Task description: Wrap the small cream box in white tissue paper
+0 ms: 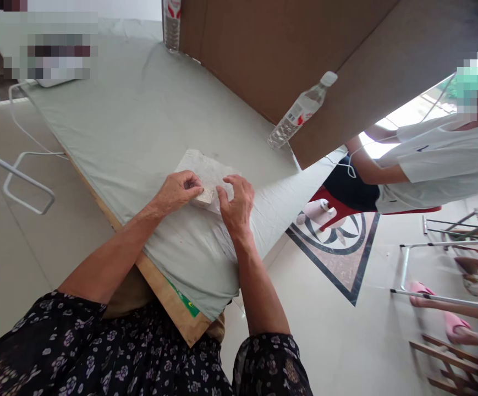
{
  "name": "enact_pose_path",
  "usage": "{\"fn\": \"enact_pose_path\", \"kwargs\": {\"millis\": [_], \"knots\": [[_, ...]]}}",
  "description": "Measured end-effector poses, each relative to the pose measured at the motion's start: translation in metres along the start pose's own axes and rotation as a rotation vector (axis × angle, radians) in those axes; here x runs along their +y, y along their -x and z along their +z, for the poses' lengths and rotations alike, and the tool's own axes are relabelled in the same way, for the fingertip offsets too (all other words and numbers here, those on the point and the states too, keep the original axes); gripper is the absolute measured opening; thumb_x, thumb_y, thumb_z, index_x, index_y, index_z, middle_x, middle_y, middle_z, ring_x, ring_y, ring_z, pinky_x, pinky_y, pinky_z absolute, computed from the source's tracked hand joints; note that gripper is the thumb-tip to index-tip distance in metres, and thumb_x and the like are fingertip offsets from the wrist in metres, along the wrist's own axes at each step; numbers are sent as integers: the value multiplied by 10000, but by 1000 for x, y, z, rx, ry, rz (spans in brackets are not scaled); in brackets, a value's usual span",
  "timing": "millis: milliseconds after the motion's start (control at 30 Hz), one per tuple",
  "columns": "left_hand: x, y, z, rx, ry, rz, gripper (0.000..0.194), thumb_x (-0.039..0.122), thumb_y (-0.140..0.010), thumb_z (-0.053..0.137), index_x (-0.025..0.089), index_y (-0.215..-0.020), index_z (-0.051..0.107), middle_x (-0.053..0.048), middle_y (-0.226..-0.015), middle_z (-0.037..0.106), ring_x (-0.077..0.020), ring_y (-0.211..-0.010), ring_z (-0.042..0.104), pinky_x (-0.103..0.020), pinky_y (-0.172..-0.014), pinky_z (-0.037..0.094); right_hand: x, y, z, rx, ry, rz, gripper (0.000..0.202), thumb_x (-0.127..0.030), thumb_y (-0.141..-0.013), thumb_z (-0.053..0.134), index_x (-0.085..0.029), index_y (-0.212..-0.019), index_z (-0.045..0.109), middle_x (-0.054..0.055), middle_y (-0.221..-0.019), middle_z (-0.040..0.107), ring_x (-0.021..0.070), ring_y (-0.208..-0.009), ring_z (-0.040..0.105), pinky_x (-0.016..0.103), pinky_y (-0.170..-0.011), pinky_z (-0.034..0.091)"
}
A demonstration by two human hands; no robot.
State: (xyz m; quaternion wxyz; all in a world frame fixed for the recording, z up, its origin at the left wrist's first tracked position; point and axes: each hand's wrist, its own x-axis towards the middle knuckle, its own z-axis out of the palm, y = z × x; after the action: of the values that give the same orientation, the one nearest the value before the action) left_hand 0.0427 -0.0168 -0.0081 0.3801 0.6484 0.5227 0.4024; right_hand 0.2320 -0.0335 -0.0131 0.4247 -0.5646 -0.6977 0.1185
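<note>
- Two dark floral sleeves (269, 360) lie nearest, with bare forearms reaching over the table's wooden edge (189, 324), where the green cloth (127, 121) stops short of the corner.
- The left hand (176, 191) is curled at the near-left side of a pale, flat piece (201, 165), thumb and forefinger almost meeting; whether they pinch its edge, I cannot tell. The placing suggests steadying.
- The right hand (239, 206) hovers at the piece's right side, thumb and forefinger spread well apart, with nothing visible between them, perhaps to leave that side free.
- The pale piece lies on the cloth between both hands, probably kept there for easy reach.
- Beyond, a clear bottle (298, 115) stands just beside a large cardboard panel (255, 60), perhaps bracing it upright as a screen.
- Past the panel's near end, someone in a white shirt (449, 165) sits on a red stool (338, 212).
- Farther along, another bottle (172, 27) stands by the panel's other end.
</note>
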Motion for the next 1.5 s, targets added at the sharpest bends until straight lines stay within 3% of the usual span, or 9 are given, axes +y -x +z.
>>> {"fn": "enact_pose_path", "kwargs": {"millis": [267,400,600,833,933,1033,1167,1267,1500], "knots": [[-1,2,-4,-28,-29,0,258,377,-743,643,183,-903,700,-35,-850,718,-181,-784,630,-314,-766,535,-30,16,-6,-311,276,-310,174,-226,-1012,550,-241,-1072,713,90,-1202,762,287,-1121,648,448,-994,450],[-4,11,-23,-26,-88,-26,523,308,-722,611,176,-1225,666,-34,-937,720,-197,-834,655,-324,-804,545,-29,14,-5,-347,391,-346,216,-267,-1029,562,-278,-1210,679,87,-1216,737,287,-1091,621,442,-953,431],[-19,13,-32,84,-424,-118,387,316,-787,605,217,-1151,694,-10,-745,672,-223,-731,631,-350,-770,531,-33,7,0,-379,533,-414,195,-350,-1051,562,-292,-1202,670,102,-1192,695,283,-1047,561,427,-861,389],[-1,21,-29,124,-787,-303,485,414,-900,579,175,-1319,633,-164,-1167,745,-346,-1126,692,-443,-965,542,-35,0,1,-433,631,-452,191,-365,-1066,539,-275,-1169,673,94,-1175,672,267,-1032,522,407,-846,338],[9,18,-33,63,-838,-394,522,499,-895,586,149,-1278,652,-178,-1130,754,-366,-1114,691,-430,-929,537,-36,0,1,-436,654,-450,206,-364,-1073,524,-274,-1189,669,90,-1181,667,262,-1038,517,399,-841,320],[9,10,-37,-10,-798,-410,361,502,-836,649,172,-968,707,-126,-899,732,-315,-907,684,-359,-750,494,-37,1,2,-433,646,-443,215,-356,-1077,509,-272,-1199,665,95,-1180,664,262,-1042,508,396,-837,308],[9,4,-40,-55,-605,-389,274,356,-771,666,214,-605,502,19,-565,448,-159,-593,460,-302,-563,306,-39,0,2,-441,622,-442,204,-337,-1071,512,-264,-1185,664,105,-1183,663,264,-1046,502,394,-838,304],[15,7,-36,21,-400,-322,240,280,-730,638,212,-597,450,53,-562,389,-113,-563,368,-278,-545,269,-40,0,3,-442,617,-441,198,-322,-1070,508,-256,-1172,665,110,-1186,674,264,-1043,518,397,-844,308],[32,10,-7,75,-186,-214,134,301,-718,566,182,-757,615,16,-669,587,-137,-632,507,-271,-625,413,-39,5,0,-384,486,-374,328,-268,-1033,536,-165,-1342,579,135,-1169,754,278,-1038,616,400,-886,346]]}}
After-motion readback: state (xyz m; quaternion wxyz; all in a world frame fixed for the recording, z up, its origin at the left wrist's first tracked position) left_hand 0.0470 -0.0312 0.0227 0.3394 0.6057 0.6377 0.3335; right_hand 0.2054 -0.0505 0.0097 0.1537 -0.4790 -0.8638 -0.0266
